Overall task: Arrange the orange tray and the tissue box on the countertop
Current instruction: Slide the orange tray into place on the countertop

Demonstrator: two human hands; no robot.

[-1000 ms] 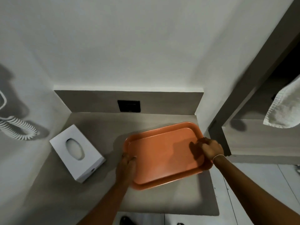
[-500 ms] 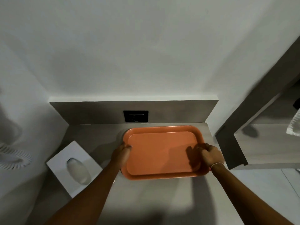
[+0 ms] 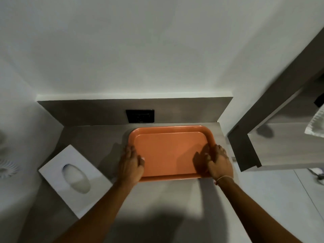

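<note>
The orange tray [image 3: 168,137] lies flat on the grey countertop [image 3: 157,199], square to the back wall and close to the counter's right end. My left hand [image 3: 131,162] grips the tray's left rim near the front corner. My right hand [image 3: 219,161] grips the right rim near the front corner. A white tissue box [image 3: 75,179] with an oval opening sits at an angle on the counter's left side, apart from the tray and from both hands.
A black socket plate [image 3: 140,116] is set in the grey backsplash behind the tray. White walls close in the left and back. A grey wall panel [image 3: 245,151] stands right of the counter. A white towel [image 3: 315,127] hangs at the right edge.
The tray has been turned from slanted to square with the wall and pushed back toward the right rear corner. Both hands stayed on its short rims.
</note>
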